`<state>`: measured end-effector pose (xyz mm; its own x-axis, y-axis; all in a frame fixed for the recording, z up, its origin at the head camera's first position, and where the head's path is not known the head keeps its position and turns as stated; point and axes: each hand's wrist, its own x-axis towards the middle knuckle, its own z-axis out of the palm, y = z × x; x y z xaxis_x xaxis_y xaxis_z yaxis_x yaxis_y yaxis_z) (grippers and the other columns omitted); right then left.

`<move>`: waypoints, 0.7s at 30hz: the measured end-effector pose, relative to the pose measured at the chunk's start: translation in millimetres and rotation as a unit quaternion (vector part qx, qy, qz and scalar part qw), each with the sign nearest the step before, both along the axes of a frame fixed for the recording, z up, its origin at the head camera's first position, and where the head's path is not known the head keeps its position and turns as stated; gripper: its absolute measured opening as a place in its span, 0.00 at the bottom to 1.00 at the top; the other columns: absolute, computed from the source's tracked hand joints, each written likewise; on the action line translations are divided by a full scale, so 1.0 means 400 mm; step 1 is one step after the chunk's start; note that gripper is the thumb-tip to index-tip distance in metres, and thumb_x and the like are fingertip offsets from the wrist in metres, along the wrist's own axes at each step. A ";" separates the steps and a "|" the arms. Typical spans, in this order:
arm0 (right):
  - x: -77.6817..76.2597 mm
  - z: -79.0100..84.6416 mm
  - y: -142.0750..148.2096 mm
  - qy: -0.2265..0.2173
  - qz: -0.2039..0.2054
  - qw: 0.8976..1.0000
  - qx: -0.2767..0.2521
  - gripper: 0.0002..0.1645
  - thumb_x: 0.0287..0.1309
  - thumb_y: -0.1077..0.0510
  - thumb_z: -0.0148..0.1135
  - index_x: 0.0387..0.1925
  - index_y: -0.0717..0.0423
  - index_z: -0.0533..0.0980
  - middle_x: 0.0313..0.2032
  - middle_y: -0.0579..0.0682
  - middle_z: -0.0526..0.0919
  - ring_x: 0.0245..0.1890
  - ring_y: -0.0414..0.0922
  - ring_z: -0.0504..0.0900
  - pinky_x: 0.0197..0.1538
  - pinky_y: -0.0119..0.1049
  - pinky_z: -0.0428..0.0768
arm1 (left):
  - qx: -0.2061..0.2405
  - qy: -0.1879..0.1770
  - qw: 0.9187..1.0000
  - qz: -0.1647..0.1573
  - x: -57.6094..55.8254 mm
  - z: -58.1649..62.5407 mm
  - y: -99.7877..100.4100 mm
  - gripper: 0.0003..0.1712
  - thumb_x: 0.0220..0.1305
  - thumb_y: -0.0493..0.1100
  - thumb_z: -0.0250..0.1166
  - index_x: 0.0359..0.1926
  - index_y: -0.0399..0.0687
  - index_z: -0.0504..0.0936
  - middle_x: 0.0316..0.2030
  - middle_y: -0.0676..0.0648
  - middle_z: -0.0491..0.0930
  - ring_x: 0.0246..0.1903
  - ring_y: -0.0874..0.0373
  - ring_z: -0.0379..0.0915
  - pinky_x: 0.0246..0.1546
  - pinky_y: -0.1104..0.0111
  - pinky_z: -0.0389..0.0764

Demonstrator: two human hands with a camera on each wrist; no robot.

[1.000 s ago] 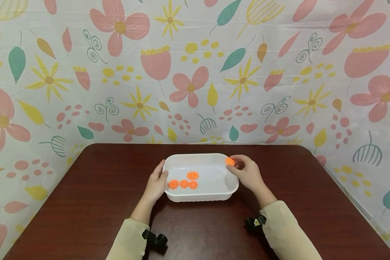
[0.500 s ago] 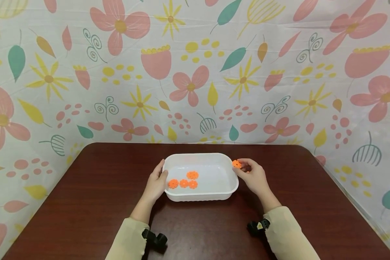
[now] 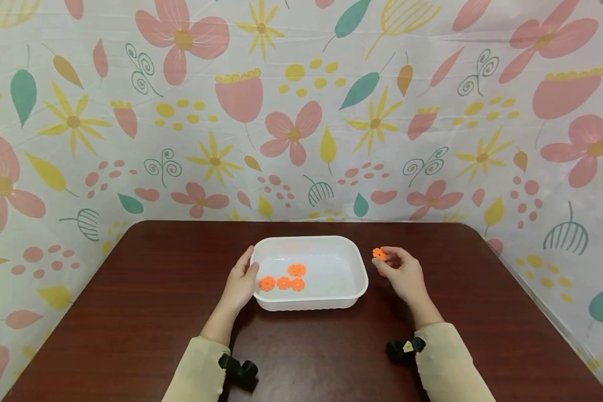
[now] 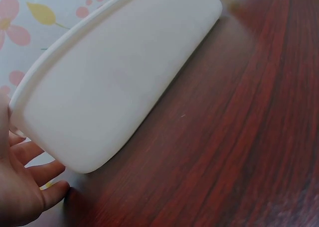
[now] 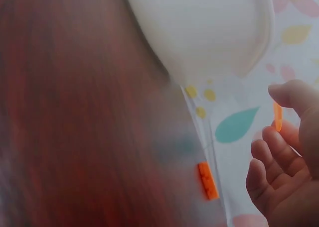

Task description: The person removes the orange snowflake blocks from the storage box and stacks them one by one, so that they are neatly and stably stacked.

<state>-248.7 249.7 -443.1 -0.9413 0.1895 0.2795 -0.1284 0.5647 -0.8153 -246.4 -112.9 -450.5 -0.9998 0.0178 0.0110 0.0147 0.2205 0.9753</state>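
A white plastic tray (image 3: 326, 271) stands on the table, several orange notched, flower-shaped discs (image 3: 297, 270) lying in its left half. My left hand (image 3: 241, 283) holds the tray's left end, thumb at the rim and fingers along the outer wall; the left wrist view shows these fingers (image 4: 45, 172) spread beside the wall. To the right of the tray, my right hand (image 3: 402, 276) pinches one orange disc (image 3: 379, 254) between thumb and fingers. Below that hand, apart from its fingers, another orange piece (image 5: 208, 181) appears edge-on in the right wrist view.
The dark reddish-brown wooden table (image 3: 311, 352) extends around the tray. Behind its far edge hangs a white cloth (image 3: 301, 184) printed with flowers and leaves. Black wrist cameras (image 3: 238, 368) are strapped at both sleeves.
My right hand has moved right, from over the tray's right rim to beside the tray, carrying the pinched orange disc. My left hand and the tray stay nearly where they were.
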 end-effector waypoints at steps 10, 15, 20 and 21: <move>-0.002 -0.015 0.042 -0.029 -0.021 0.999 0.025 0.27 0.54 0.47 0.67 0.51 0.58 0.76 0.41 0.56 0.79 0.35 0.37 0.74 0.33 0.22 0.74 | 0.002 0.003 1.000 -0.003 0.003 0.006 0.000 0.30 0.73 0.44 0.46 0.73 0.48 0.52 0.72 0.41 0.54 0.70 0.46 0.50 0.68 0.50 0.55; -0.001 -0.020 0.053 -0.044 -0.018 0.998 0.031 0.28 0.55 0.47 0.67 0.52 0.60 0.75 0.43 0.58 0.78 0.41 0.48 0.77 0.35 0.20 0.74 | 0.002 0.004 1.000 -0.002 0.000 0.003 0.000 0.30 0.73 0.43 0.46 0.73 0.47 0.52 0.72 0.41 0.54 0.70 0.47 0.50 0.69 0.51 0.55; 0.002 -0.023 0.060 -0.063 -0.019 0.997 0.051 0.29 0.56 0.47 0.66 0.53 0.60 0.75 0.44 0.58 0.78 0.43 0.50 0.77 0.35 0.22 0.73 | 0.002 0.008 1.000 0.002 -0.002 -0.003 0.002 0.30 0.73 0.42 0.46 0.73 0.46 0.53 0.70 0.39 0.57 0.68 0.45 0.55 0.67 0.51 0.58; 0.002 -0.024 0.061 -0.067 -0.019 0.996 0.055 0.29 0.56 0.47 0.66 0.53 0.60 0.75 0.45 0.58 0.78 0.43 0.49 0.77 0.35 0.23 0.73 | 0.001 0.008 1.000 0.003 -0.002 -0.004 0.002 0.30 0.73 0.41 0.46 0.73 0.46 0.53 0.70 0.39 0.57 0.68 0.45 0.56 0.67 0.51 0.59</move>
<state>-248.0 274.3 -452.8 -0.9641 0.2010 0.1737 -0.0001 0.6535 -0.7569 -247.3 -112.2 -452.1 -0.9995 0.0126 0.0274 0.0295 0.2183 0.9754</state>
